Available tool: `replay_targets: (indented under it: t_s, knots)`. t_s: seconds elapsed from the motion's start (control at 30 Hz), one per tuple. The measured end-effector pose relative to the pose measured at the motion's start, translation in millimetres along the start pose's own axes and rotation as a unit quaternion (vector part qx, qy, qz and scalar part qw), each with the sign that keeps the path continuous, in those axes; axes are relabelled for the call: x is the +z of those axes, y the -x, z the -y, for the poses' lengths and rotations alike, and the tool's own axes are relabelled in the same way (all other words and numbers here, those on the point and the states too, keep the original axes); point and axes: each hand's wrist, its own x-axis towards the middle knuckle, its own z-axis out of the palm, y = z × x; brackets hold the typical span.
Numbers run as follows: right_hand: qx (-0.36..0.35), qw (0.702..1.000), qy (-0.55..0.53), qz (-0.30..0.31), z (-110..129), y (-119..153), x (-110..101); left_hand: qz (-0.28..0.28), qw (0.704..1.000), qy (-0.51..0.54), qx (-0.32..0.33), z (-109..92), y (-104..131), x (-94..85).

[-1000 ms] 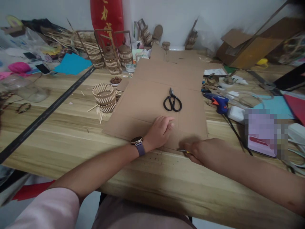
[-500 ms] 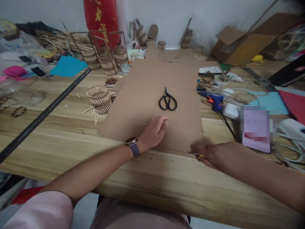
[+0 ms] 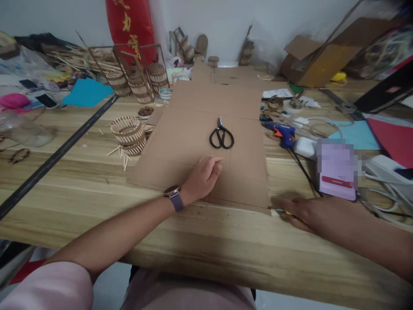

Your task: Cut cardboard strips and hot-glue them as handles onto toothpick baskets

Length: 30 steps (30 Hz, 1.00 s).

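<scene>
A large sheet of brown cardboard (image 3: 190,137) lies flat on the wooden table. My left hand (image 3: 204,177) rests on its near part with fingers curled together and nothing seen in them; a watch (image 3: 174,196) is on that wrist. Beyond the hand, black-handled scissors (image 3: 221,135) lie on the sheet. Just off the sheet's near right corner, my right hand (image 3: 298,213) grips a utility knife (image 3: 286,212). Only the knife's thin blade and a bit of yellow show; the fingers cover the rest. Its tip is close to the corner.
To the left stands a slatted basket (image 3: 128,134) among loose sticks, with a black strip (image 3: 61,155) farther left. Several small wooden buckets (image 3: 140,86) stand behind. On the right lie a blue glue gun (image 3: 280,132), a phone (image 3: 337,172), a white adapter (image 3: 306,147) and cables.
My right hand has moved right with the utility knife, from the cardboard's near edge to past its right corner. My left hand stays in place on the sheet. The view has shifted slightly.
</scene>
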Motion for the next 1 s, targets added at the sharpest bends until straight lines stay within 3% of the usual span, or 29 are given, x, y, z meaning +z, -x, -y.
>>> replay_targets:
  t_s: [0.13,0.57,0.67,0.73,0.83,0.93,1.0]
  knots:
    - [0.005,0.997,0.012,0.072,7.3,1.6,-14.0,0.002,1.0,-0.003,0.0,-0.8,0.3,-0.9]
    - [0.004,0.999,0.018,0.044,3.7,8.2,-3.8,-0.001,1.0,-0.016,-0.001,0.1,-1.5,3.5]
    - [0.009,0.999,0.031,0.026,5.9,10.1,-1.7,-0.017,1.0,-0.023,-0.004,-5.4,0.0,-3.4]
    - [0.012,0.999,0.035,0.011,6.6,12.3,1.1,-0.032,0.998,-0.05,0.001,-8.9,5.3,-18.9]
    - [0.012,0.999,0.028,-0.017,6.2,15.9,5.6,-0.07,0.986,-0.151,-0.005,-8.6,23.5,-60.9]
    - [0.013,0.999,0.02,-0.043,4.5,18.6,7.1,-0.126,0.95,-0.276,-0.079,0.1,52.0,-112.0]
    - [0.015,0.998,0.012,-0.053,2.4,19.8,6.7,-0.128,0.924,-0.333,-0.137,7.6,71.8,-139.6]
